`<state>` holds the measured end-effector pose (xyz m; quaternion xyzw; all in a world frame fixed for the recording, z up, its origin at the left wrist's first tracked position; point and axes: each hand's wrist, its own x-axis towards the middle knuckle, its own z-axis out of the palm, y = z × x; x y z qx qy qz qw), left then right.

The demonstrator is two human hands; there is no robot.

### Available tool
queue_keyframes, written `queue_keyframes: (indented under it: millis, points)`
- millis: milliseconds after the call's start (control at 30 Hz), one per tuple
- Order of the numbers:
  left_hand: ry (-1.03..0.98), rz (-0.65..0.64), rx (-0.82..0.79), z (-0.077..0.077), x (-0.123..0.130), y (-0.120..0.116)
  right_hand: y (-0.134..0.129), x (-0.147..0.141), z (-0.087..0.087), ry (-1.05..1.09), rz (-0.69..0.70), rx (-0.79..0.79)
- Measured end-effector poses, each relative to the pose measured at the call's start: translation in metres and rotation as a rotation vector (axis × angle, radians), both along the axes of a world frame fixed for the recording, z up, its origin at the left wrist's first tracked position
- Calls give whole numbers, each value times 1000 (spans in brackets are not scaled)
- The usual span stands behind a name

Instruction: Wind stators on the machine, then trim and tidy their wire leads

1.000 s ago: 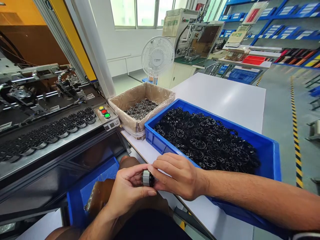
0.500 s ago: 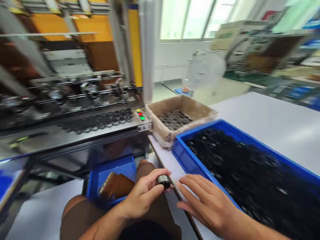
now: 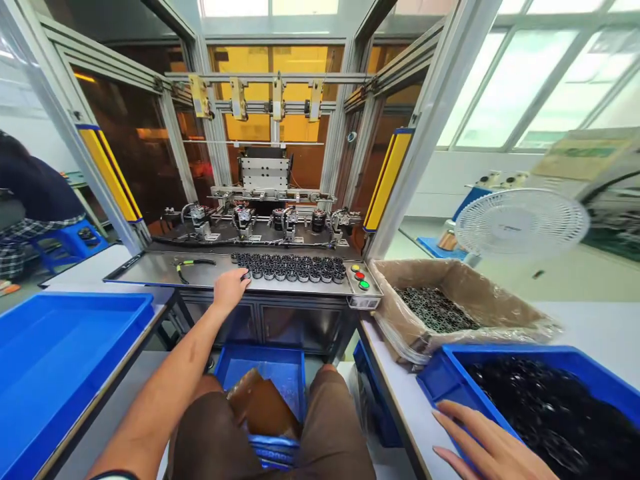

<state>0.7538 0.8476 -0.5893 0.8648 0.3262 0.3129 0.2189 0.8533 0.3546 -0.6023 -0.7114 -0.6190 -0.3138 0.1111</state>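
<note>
My left hand [image 3: 231, 290] reaches to the steel ledge of the machine. Its fingers are closed round a small round metal-and-black part at the left end of the front row, mostly hidden by the fingertips. Beside it stand several rows of similar round parts [image 3: 291, 270], black on top with metallic sides. My right hand [image 3: 477, 437] is over the white table's edge, beside the blue bin [image 3: 467, 387] of black parts [image 3: 555, 413]. Its fingers are stretched out, with nothing visible in them.
Yellow-handled pliers [image 3: 193, 268] lie on the ledge, left of the rows. Colored buttons [image 3: 360, 275] sit at its right end. A plastic-lined carton [image 3: 400, 333] holds metal parts. A blue tray [image 3: 75, 373] is at left, a fan [image 3: 523, 223] at right. A person [image 3: 35, 180] sits far left.
The view has swung left toward the machine. My left hand has gone from above my lap to the ledge with the round part. My right hand stays by the blue bin.
</note>
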Motion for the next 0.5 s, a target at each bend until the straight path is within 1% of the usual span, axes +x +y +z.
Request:
queue_keyframes:
  millis: [67,133,200,233,267,300,333,433,500]
  points:
    - [26,-52,45,-7,8,7,10,-5,15,-41,-61,-23]
    - [35,-111,92,-15,12,13,25,-5,24,-66,-100,-11]
    - [19,-143,144,-20,9,22,46,5,26,-34,-109,41]
    - [-1,-136,170,-20,5,29,59,14,24,11,-122,86]
    - [-27,-108,195,-19,-1,39,75,26,21,73,-143,160]
    - [-57,-58,217,-16,-10,51,91,39,17,135,-189,262]
    - [-87,10,235,-12,-21,64,110,54,11,161,-234,324]
    - [-136,253,249,7,-62,109,166,100,-6,193,-325,453]
    - [-112,366,230,20,-88,134,198,126,-14,203,-354,506]
